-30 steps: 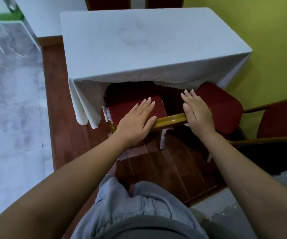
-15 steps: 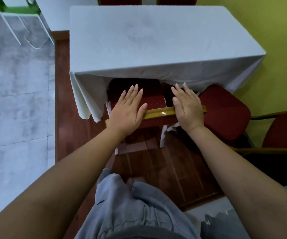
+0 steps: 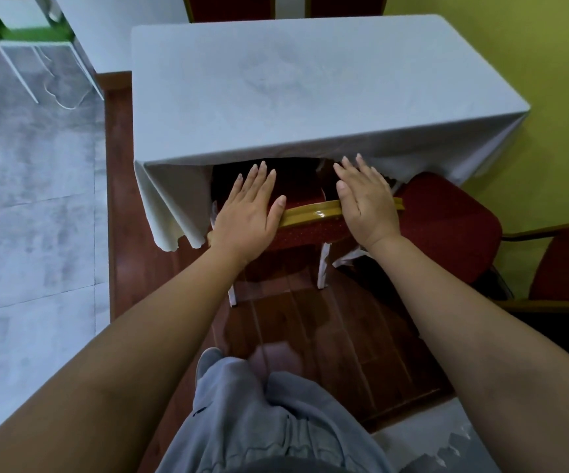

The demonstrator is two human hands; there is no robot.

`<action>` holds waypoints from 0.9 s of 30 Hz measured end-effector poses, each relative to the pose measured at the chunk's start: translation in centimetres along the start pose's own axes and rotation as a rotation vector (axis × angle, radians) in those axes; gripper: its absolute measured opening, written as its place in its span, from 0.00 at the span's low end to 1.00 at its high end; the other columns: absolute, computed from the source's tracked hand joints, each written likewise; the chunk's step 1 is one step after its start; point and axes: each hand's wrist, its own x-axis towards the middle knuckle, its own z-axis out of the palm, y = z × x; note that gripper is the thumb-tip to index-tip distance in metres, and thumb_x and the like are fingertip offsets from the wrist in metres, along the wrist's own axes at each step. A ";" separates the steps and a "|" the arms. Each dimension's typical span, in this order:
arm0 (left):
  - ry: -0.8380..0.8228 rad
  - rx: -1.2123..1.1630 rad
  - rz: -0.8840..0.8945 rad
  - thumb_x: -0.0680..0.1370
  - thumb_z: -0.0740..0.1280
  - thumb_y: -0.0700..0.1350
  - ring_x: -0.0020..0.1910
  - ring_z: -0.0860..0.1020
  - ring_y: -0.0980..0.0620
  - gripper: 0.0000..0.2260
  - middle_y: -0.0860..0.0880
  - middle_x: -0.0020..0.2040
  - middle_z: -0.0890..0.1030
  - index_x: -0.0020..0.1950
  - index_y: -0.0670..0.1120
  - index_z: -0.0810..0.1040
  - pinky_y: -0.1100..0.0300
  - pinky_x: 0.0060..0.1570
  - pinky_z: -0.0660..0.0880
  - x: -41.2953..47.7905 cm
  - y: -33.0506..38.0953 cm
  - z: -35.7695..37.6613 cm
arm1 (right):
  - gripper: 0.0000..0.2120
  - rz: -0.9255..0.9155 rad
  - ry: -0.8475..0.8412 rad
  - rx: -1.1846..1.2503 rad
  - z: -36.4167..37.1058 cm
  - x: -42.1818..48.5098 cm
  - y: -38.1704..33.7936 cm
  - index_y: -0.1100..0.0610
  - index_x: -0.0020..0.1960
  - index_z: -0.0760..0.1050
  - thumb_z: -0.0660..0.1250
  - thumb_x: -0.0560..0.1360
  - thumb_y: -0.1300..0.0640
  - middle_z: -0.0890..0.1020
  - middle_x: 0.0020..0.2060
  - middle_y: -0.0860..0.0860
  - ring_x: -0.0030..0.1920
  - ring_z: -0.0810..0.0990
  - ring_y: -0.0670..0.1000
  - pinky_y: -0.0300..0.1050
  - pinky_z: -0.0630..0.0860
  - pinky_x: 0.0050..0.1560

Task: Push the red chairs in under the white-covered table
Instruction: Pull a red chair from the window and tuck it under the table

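The white-covered table (image 3: 310,90) fills the upper middle of the head view. A red chair with a gold frame (image 3: 310,213) stands at its near edge, its seat mostly hidden under the cloth. My left hand (image 3: 247,213) lies flat on the left end of the chair's gold top rail, fingers spread. My right hand (image 3: 366,203) rests flat on the rail's right end. A second red chair (image 3: 447,227) sits to the right, its seat sticking out from under the table's corner.
A third red chair (image 3: 566,264) stands at the far right by the yellow wall (image 3: 532,46). Two red chair backs (image 3: 276,6) show behind the table. A green-and-white stand (image 3: 27,39) is on the grey floor at top left. My grey-clad legs fill the bottom.
Both hands have pushed the chair forward, so its red seat has slid under the tablecloth and only the backrest shows. The camera has moved closer to the table.
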 end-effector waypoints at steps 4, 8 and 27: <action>0.016 -0.005 0.007 0.81 0.40 0.59 0.78 0.49 0.54 0.30 0.47 0.79 0.55 0.78 0.45 0.56 0.54 0.77 0.46 0.8 -0.4 0.1 | 0.29 -0.007 0.024 0.006 0.4 0.8 0.3 0.56 0.72 0.68 0.42 0.80 0.46 0.69 0.72 0.52 0.76 0.59 0.51 0.50 0.54 0.75; 0.008 -0.012 0.015 0.80 0.41 0.59 0.78 0.49 0.53 0.30 0.47 0.78 0.56 0.78 0.46 0.57 0.55 0.77 0.45 1.5 -0.9 0.3 | 0.28 0.000 0.038 0.012 0.5 1.3 0.3 0.56 0.72 0.68 0.42 0.80 0.46 0.69 0.72 0.52 0.76 0.59 0.51 0.49 0.53 0.75; 0.009 -0.029 0.023 0.80 0.41 0.58 0.78 0.48 0.54 0.29 0.47 0.79 0.55 0.78 0.45 0.56 0.57 0.77 0.44 2.0 -1.6 0.3 | 0.30 0.053 0.057 0.079 1.2 0.3 0.0 0.56 0.77 0.57 0.43 0.81 0.41 0.60 0.76 0.52 0.77 0.54 0.49 0.52 0.52 0.76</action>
